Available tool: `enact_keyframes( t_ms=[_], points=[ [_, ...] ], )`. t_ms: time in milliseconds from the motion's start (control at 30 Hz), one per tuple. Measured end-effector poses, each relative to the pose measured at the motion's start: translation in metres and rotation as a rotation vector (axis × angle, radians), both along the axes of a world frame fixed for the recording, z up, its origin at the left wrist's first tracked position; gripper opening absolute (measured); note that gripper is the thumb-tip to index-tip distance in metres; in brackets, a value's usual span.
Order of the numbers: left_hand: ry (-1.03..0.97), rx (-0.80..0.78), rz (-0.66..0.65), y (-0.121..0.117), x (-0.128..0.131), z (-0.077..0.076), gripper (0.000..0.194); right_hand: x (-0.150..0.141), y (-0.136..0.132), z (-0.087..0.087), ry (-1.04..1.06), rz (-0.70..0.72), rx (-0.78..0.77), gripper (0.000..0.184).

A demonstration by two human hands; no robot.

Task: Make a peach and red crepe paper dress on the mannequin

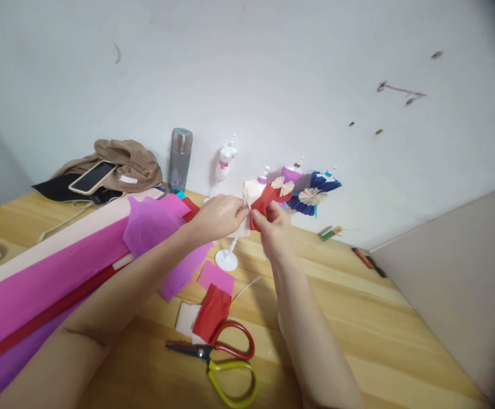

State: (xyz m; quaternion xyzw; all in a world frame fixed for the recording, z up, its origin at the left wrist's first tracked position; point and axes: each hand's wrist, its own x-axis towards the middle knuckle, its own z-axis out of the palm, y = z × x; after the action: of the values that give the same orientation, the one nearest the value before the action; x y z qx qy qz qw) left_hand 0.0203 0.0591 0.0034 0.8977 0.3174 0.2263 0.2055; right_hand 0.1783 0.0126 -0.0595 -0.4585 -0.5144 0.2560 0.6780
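My left hand [221, 217] is closed in a pinch at the edge of cream paper [253, 192], which wraps a small white dress form with a round base [226, 261]. On the other side my right hand [278, 232] grips red crepe paper [267, 197] between thumb and fingers, against the cream paper. The fingers hide part of where the papers meet. Below lie cut pieces: a red square [213, 311], a pink square [216, 276] and a pale piece [186, 318]. Scissors [204, 352] with red and yellow handles lie nearest me, their blades slightly apart.
Behind my hands stand a bare white dress form [227, 153] and one dressed in blue paper [319, 187] with a pleated cream fan. Long pink paper [59, 258] stretches along the left. A grey flask [180, 162] and a phone [92, 177] on brown cloth stand near the wall.
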Motion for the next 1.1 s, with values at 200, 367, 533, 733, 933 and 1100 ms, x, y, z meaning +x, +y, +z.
enact_keyframes(
  t_ms=[200, 367, 533, 733, 933, 1100],
  points=[
    [-0.006, 0.006, -0.02, 0.004, 0.002, -0.006, 0.034, 0.0, 0.001, -0.001, 0.009, 0.002, 0.024, 0.026],
    [0.127, 0.109, 0.024, -0.005, 0.003, -0.002, 0.037, -0.001, 0.002, 0.0, -0.009, -0.042, 0.028, 0.026],
    [0.118, 0.063, -0.049, -0.01, 0.001, 0.0, 0.037, -0.006, 0.001, 0.002, -0.063, -0.119, 0.045, 0.018],
    [-0.114, -0.022, -0.018, 0.001, 0.008, -0.016, 0.042, -0.01, 0.003, -0.001, -0.08, -0.192, 0.064, 0.017],
    [-0.234, -0.082, 0.028, 0.01, 0.016, -0.028, 0.041, -0.01, 0.004, -0.002, -0.064, -0.185, 0.078, 0.02],
    [-0.521, -0.182, -0.002, 0.009, 0.024, -0.047, 0.041, -0.008, 0.005, -0.003, -0.034, -0.192, 0.081, 0.021]
  ],
)
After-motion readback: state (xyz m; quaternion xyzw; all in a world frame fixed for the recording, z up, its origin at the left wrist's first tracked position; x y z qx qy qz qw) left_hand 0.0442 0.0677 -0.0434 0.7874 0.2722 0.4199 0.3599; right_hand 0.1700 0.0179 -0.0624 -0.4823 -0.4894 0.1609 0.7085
